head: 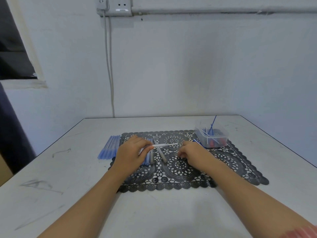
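My left hand (133, 151) holds a clear pen barrel (165, 145) by its left end; the barrel points right, a little above the black lace mat (240, 166). My right hand (192, 152) hovers over the mat with its fingers curled; whether they pinch something small is too blurred to tell. Two grey pen barrels (162, 154) lie on the mat between my hands. Several blue pens (109, 148) lie in a row off the mat's left edge, and more blue ones (147, 160) are half hidden under my left hand.
A clear plastic tub (211, 137) with blue refills and red parts stands on the mat's back right corner. The white table (68, 177) ends at a wall behind. A socket (118, 6) with a hanging cable is on that wall.
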The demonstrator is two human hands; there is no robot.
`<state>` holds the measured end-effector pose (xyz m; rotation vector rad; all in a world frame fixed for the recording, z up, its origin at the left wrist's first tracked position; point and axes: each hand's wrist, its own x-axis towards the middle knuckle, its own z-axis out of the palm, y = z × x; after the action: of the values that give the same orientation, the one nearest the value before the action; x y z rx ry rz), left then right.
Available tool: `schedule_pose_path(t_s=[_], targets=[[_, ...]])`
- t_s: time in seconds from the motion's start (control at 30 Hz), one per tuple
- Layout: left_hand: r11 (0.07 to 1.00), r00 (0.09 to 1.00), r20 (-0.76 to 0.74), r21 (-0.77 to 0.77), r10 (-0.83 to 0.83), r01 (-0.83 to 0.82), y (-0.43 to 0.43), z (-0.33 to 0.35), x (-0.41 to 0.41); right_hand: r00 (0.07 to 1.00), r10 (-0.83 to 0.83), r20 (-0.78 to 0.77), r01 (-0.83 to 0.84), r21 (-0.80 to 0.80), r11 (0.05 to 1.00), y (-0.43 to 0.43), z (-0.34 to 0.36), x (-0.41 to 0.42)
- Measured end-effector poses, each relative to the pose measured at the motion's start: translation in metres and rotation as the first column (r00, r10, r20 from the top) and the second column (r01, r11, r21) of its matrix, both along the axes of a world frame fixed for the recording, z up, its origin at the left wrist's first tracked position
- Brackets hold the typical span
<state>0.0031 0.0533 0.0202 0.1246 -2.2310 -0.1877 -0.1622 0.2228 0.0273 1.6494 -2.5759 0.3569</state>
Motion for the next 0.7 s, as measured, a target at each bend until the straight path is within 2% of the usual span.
schedule_pose_path(t_s=[0.23,0.43,0.57,0.7], targets=[[1.0,1.0,0.001,0.008,0.003,-0.003,0.001,0.001,0.001,1.0,-0.014,-0.002,0.014,-0.027,1.0,0.007,0.009,0.006],[1.0,1.0,0.0,-0.016,-0.024,0.024,0.0,0.0,-0.001,0.998,-0.06,-0.001,0.058,-0.224,0.973,0.007,0.015,0.015],[0.999,1.0,0.006,-0.035,-0.024,0.024,-0.001,-0.001,-0.002,0.997,0.032,-0.073,-0.058,-0.39,0.919,0.005,0.015,0.024],[0.998,1.0,-0.001,-0.053,-0.023,0.023,0.003,0.0,-0.001,0.972,0.168,-0.166,-0.225,-0.43,0.874,0.002,0.016,0.033]])
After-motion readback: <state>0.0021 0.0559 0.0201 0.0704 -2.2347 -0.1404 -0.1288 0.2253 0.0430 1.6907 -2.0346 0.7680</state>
